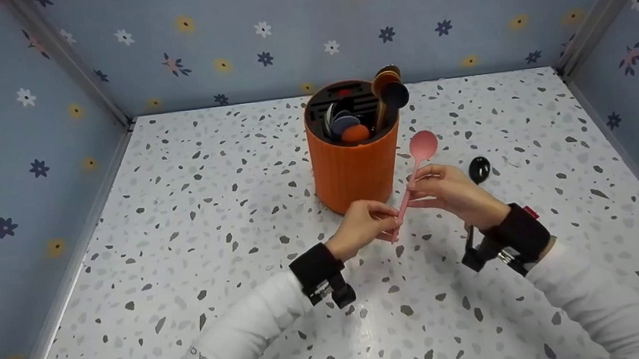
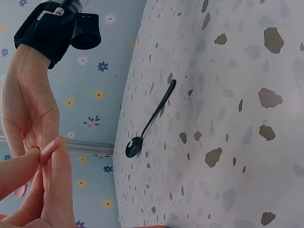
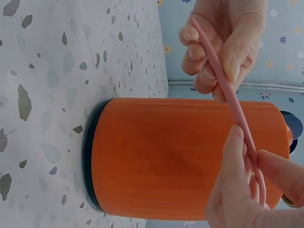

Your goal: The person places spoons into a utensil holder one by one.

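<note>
Both hands hold a pink spoon (image 1: 423,145), tilted with its bowl up and away from the person, in front of the orange utensil holder. The left hand (image 1: 360,227) pinches the lower end of the handle. Higher up the handle, the right hand (image 1: 454,194) pinches it between thumb and fingers. In the right wrist view the pink spoon (image 3: 219,70) runs slantwise between the two hands, across the front of the orange holder (image 3: 156,156). The left wrist view shows mostly fingers, with the spoon largely hidden behind them.
The orange utensil holder (image 1: 354,176) stands upright at the back middle, with several spoons (image 1: 386,88) and other utensils in its slotted dark top. A black spoon (image 2: 135,146) lies on the speckled table (image 1: 211,213), right of the holder. Flower-patterned panels (image 1: 259,38) enclose the table.
</note>
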The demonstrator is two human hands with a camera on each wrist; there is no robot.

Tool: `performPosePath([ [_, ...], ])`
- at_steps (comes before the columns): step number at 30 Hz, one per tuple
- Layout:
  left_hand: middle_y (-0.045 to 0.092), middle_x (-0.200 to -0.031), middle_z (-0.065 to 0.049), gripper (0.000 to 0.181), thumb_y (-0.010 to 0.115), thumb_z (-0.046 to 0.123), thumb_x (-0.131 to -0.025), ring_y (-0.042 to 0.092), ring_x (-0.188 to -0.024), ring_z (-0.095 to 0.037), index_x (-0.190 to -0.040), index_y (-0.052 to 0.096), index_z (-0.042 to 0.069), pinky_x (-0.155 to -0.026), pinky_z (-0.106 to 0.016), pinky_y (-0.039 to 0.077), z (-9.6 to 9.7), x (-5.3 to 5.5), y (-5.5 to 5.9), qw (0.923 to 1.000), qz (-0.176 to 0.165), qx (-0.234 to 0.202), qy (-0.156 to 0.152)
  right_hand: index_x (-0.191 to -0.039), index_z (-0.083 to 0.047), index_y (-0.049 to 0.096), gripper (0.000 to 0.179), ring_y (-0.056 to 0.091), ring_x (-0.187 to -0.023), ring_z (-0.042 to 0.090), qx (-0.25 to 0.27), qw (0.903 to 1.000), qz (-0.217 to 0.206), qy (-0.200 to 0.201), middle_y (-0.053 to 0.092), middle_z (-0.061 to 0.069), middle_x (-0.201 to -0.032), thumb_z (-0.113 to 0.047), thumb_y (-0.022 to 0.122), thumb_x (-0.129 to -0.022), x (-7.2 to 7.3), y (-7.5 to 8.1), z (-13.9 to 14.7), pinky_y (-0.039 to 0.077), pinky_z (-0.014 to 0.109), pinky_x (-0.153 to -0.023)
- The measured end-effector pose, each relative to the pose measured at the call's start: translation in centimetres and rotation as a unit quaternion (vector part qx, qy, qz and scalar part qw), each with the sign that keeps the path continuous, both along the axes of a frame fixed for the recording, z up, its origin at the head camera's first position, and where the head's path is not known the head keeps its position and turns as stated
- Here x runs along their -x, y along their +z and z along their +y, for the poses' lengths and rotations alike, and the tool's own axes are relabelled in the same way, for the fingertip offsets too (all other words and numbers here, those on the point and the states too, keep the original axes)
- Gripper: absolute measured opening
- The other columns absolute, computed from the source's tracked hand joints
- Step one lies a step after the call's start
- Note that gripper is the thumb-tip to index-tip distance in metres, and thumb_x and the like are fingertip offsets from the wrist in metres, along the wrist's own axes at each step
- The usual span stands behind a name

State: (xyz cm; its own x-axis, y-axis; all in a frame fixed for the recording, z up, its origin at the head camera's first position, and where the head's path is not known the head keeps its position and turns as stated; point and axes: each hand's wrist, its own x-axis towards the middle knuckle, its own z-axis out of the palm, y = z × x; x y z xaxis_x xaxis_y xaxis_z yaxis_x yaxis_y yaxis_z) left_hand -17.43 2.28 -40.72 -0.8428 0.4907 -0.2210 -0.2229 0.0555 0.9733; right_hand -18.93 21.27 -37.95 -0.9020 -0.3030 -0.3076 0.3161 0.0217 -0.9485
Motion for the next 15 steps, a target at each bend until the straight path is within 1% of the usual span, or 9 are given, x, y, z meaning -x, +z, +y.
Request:
performPosePath([
  [5,0.06,-0.077,-0.01,0.021,0.059,-0.004,-0.081,0.057,-0.058,-0.011,-0.1,0.059,-0.012,-0.067,-0.035,0.055,-0.1,0.1,0.9,0.9999,0.015,-0.003,-0.008,-0.1,0.001,0.047,0.022,0.059,-0.087,0.018,-0.002,0.9998,0.018,0.007,0.052,0.008,-0.091,-0.011,0.059,-0.085,-0.1,0.9,0.2,0.046,0.034,-0.089],
  [8,0.061,-0.078,-0.013,0.021,0.059,-0.004,-0.081,0.058,-0.057,-0.011,-0.099,0.06,-0.013,-0.066,-0.033,0.055,-0.1,0.2,1.5,0.9993,0.036,-0.005,-0.013,-0.1,0.0,0.047,0.023,0.058,-0.088,0.018,-0.002,0.9996,0.028,0.007,0.051,0.008,-0.092,-0.012,0.059,-0.085,-0.1,1.6,0.3,0.046,0.034,-0.089],
  [12,0.061,-0.082,-0.021,0.019,0.059,-0.004,-0.081,0.058,-0.057,-0.01,-0.097,0.06,-0.013,-0.064,-0.031,0.055,0.0,0.4,2.2,0.9978,0.065,-0.005,-0.013,-0.097,0.0,0.048,0.021,0.058,-0.088,0.017,0.015,0.9993,0.034,0.002,0.052,0.008,-0.09,-0.011,0.06,-0.085,0.0,2.5,0.3,0.046,0.035,-0.089],
  [15,0.061,-0.084,-0.024,0.017,0.06,-0.004,-0.08,0.058,-0.057,-0.009,-0.095,0.061,-0.012,-0.063,-0.03,0.055,0.1,0.5,2.8,0.9961,0.088,0.002,-0.008,-0.097,0.0,0.047,0.02,0.058,-0.086,0.016,0.027,0.999,0.036,-0.004,0.051,0.007,-0.09,-0.01,0.059,-0.085,0.1,3.2,0.3,0.046,0.035,-0.089],
])
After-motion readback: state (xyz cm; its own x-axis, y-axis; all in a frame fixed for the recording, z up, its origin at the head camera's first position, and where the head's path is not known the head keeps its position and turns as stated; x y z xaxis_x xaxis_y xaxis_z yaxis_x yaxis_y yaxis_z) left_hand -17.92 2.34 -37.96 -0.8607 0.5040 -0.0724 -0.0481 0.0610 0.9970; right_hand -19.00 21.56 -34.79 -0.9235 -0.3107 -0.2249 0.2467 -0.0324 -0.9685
